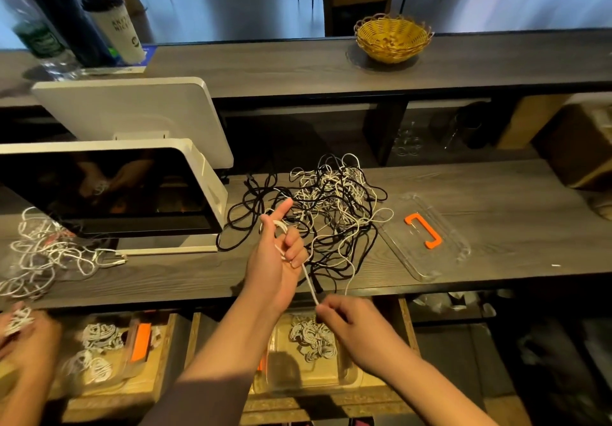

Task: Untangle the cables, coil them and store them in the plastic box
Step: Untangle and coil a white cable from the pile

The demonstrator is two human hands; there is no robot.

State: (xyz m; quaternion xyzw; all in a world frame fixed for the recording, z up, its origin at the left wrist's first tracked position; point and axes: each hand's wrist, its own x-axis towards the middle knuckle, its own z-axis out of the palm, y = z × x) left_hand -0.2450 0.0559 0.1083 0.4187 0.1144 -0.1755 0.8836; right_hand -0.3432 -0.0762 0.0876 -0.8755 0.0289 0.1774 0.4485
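Note:
A tangle of black and white cables (331, 203) lies on the dark wooden counter (496, 227). My left hand (276, 260) is raised in front of the pile, a white cable (309, 281) looped over it and held under its curled fingers, the forefinger pointing up. My right hand (347, 319) pinches the same cable lower down, pulling it taut. Below the counter, a clear plastic box (347, 376) in a drawer holds coiled white cables (313, 339). Its clear lid (424, 243) with an orange handle lies right of the pile.
Two white screens (185, 173) stand at the left. Another person's hand (23, 333) at the lower left holds white cable, near a second white tangle (49, 253) and a second box of coils (99, 349). A yellow wicker basket (392, 39) sits on the upper shelf.

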